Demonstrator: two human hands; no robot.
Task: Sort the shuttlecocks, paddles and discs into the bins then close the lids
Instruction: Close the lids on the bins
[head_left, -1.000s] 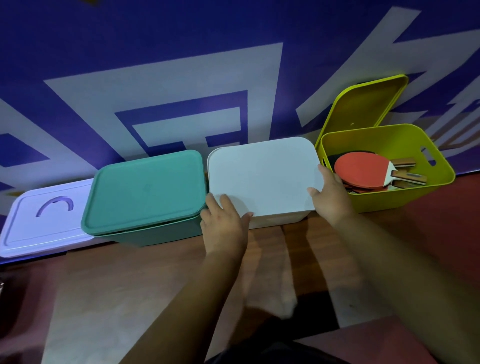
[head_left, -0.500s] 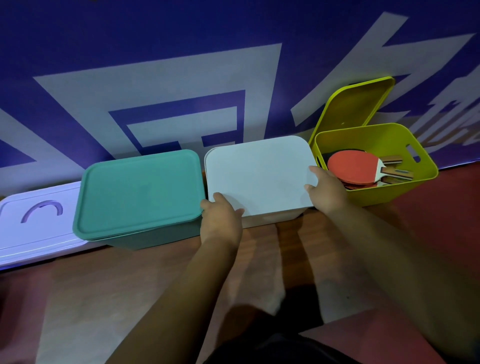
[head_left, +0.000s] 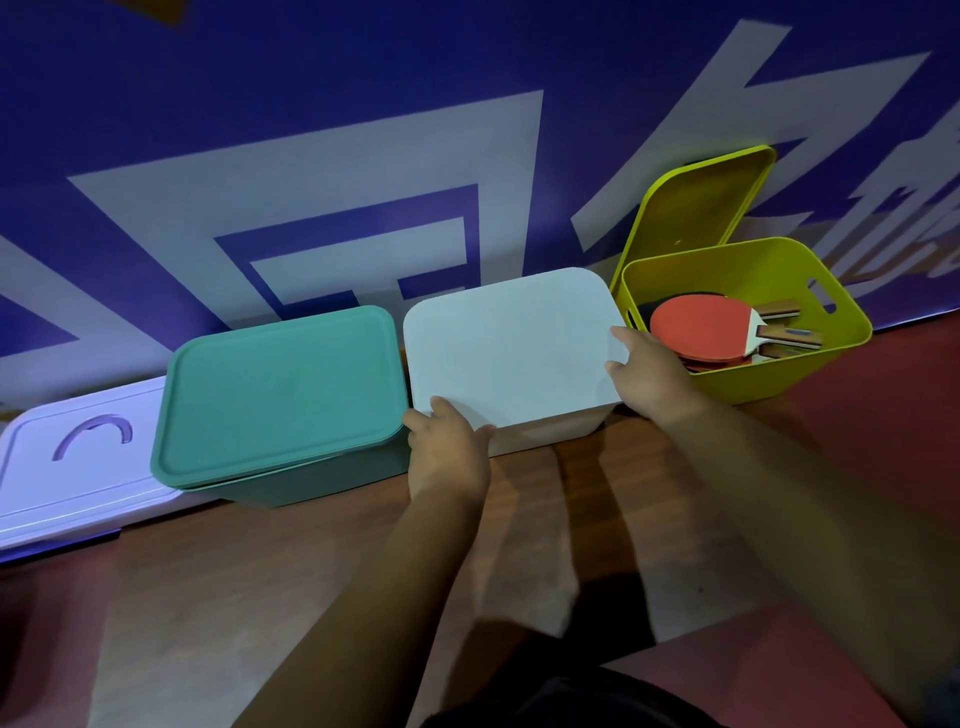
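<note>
Three bins stand in a row against the wall. The teal bin at left wears its teal lid. The white bin in the middle is covered by its white lid. My left hand grips the lid's near left corner, thumb on top. My right hand holds the lid's right edge near the front corner. The yellow bin at right stands uncovered, with red-faced paddles inside. Its yellow lid leans on the wall behind it.
A pale lilac lid with a curved handle slot lies flat at the far left. The blue and white wall runs right behind the bins. Brown floor stretches in front of them.
Both hands have stayed on the white lid, my left hand curling tighter over its near corner. The view has shifted slightly; the bins keep their places.
</note>
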